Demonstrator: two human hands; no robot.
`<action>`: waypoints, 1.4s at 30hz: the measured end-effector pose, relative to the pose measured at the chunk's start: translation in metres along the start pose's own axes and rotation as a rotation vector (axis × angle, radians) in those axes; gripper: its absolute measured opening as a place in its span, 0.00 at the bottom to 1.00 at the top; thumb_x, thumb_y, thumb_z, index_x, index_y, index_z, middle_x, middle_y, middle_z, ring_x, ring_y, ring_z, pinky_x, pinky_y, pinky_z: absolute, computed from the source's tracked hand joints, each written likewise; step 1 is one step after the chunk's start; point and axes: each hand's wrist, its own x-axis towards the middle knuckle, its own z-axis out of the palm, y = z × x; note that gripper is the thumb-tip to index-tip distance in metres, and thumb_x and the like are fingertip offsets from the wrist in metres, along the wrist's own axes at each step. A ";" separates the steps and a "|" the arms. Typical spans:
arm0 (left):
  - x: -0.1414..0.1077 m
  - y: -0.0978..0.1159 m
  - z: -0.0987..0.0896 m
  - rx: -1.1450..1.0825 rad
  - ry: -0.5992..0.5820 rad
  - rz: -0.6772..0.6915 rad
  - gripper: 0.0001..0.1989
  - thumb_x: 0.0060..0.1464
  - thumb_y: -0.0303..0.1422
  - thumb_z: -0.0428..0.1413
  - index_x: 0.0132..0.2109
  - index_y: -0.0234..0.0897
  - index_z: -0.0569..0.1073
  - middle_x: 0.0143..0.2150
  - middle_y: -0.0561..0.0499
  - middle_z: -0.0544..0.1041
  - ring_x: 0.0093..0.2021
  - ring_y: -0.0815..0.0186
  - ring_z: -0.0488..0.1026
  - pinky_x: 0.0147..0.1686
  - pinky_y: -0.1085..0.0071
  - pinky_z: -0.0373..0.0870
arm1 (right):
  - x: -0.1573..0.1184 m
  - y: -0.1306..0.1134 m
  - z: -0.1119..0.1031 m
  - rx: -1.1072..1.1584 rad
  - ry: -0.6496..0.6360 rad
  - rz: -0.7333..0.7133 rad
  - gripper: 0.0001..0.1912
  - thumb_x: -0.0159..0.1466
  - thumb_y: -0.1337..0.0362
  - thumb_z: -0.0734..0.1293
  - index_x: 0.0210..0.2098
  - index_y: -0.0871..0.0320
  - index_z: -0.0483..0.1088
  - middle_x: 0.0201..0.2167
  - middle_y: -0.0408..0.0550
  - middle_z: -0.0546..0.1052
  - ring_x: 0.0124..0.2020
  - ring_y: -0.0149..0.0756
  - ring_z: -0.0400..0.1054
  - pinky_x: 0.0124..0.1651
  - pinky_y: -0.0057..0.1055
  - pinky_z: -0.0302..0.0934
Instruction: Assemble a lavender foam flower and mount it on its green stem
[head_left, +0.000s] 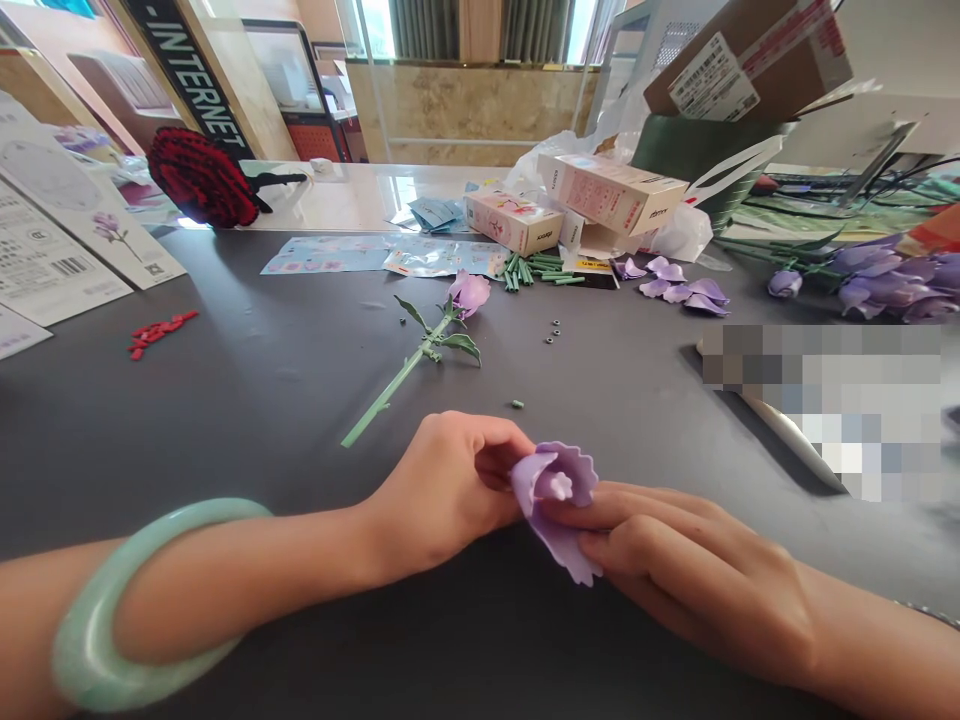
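Note:
A light purple toy flower head (559,540) is held between both hands above the dark table, its cupped petals curling round a small pale centre. My left hand (450,490) pinches it from the left side, and its fingertips are partly hidden behind the petals. From the right, my right hand (690,560) grips a petal between thumb and fingers. Beyond my left hand lies a green flower stem (397,385) with leaves, topped by a purple flower (469,293). One small green tube (517,404) rests just past the held flower head.
Loose purple petals (679,285), several green tubes (536,270) and small boxes (514,218) lie at the back. Red pieces (161,332) are at the left, near an instruction sheet (60,220). A purple bouquet (885,275) lies at the right, behind a blurred-out object (825,410).

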 end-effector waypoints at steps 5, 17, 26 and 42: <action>0.001 0.001 0.001 -0.005 0.017 -0.014 0.07 0.41 0.25 0.64 0.31 0.32 0.77 0.27 0.53 0.79 0.28 0.70 0.74 0.29 0.78 0.71 | -0.001 -0.002 0.001 -0.051 0.027 0.002 0.21 0.75 0.67 0.49 0.30 0.58 0.64 0.37 0.46 0.78 0.37 0.28 0.73 0.34 0.21 0.66; 0.001 0.002 0.000 0.005 0.000 -0.045 0.07 0.41 0.28 0.65 0.31 0.33 0.76 0.28 0.53 0.79 0.30 0.68 0.76 0.29 0.76 0.71 | 0.007 -0.003 -0.003 -0.049 0.036 -0.066 0.21 0.75 0.69 0.48 0.32 0.59 0.66 0.34 0.46 0.78 0.34 0.26 0.73 0.37 0.19 0.67; 0.000 0.001 0.001 -0.009 0.003 -0.060 0.08 0.40 0.28 0.66 0.31 0.32 0.76 0.28 0.52 0.79 0.30 0.68 0.75 0.29 0.77 0.71 | 0.005 -0.004 -0.003 -0.068 0.059 -0.053 0.21 0.74 0.70 0.49 0.30 0.60 0.67 0.32 0.46 0.77 0.33 0.27 0.72 0.36 0.19 0.67; 0.000 0.007 0.001 -0.026 0.001 -0.067 0.07 0.40 0.26 0.65 0.31 0.33 0.76 0.28 0.54 0.79 0.29 0.68 0.76 0.31 0.76 0.73 | 0.012 -0.006 -0.007 -0.094 0.029 -0.110 0.29 0.74 0.71 0.45 0.25 0.60 0.68 0.27 0.47 0.76 0.26 0.27 0.68 0.31 0.21 0.64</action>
